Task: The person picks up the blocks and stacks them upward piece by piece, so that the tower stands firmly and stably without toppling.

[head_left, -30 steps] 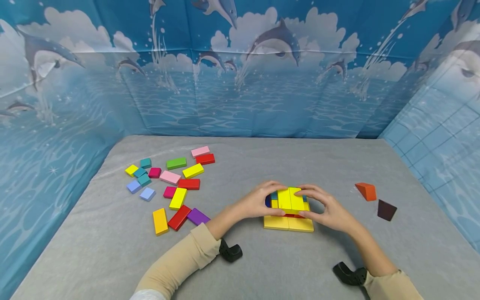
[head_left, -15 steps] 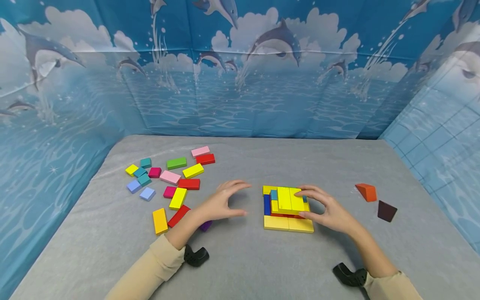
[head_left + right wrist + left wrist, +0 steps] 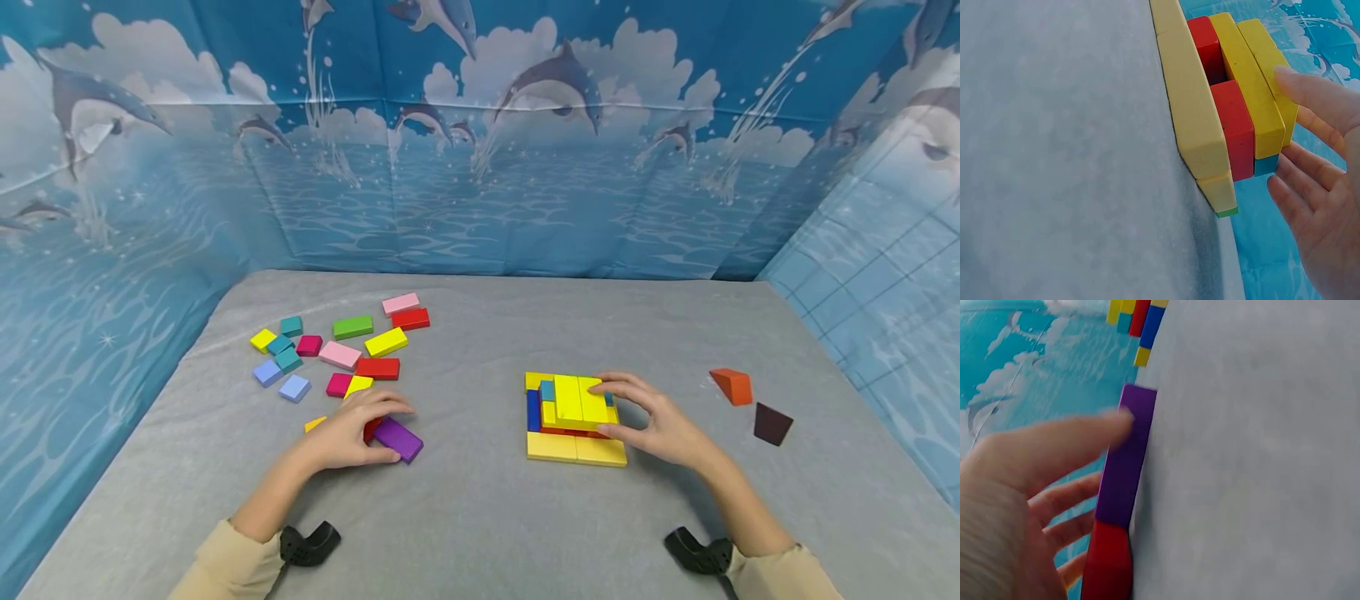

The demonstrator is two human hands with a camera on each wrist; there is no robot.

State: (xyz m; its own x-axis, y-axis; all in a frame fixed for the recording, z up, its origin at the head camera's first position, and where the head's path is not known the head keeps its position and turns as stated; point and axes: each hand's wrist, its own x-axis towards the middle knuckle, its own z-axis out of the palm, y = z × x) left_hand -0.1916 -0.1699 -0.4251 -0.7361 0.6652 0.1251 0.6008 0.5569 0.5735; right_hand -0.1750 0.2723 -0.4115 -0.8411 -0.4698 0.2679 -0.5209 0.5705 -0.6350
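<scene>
In the head view my left hand (image 3: pixel 348 433) reaches over the loose blocks at left, thumb and index finger spread around a purple block (image 3: pixel 400 440). The left wrist view has the blurred thumb over the face of that block, the other fingers behind it; a red block (image 3: pixel 1107 562) adjoins its near end. A layered stack of blocks stands right of centre, with pale yellow blocks (image 3: pixel 551 446) at its bottom. My right hand (image 3: pixel 660 421) holds the right-hand yellow block (image 3: pixel 595 404) on top, thumb at its front end and index finger at its back.
Several loose blocks lie at left, among them a green block (image 3: pixel 352 327), a pink block (image 3: pixel 341 355) and a light blue block (image 3: pixel 296 388). To the right lie an orange wedge (image 3: pixel 732 386) and a dark brown block (image 3: pixel 772 423). A dolphin-print curtain (image 3: pixel 480 200) encloses the grey table.
My left hand has left the stack and travelled left to the purple block. My right hand has stayed at the top of the stack.
</scene>
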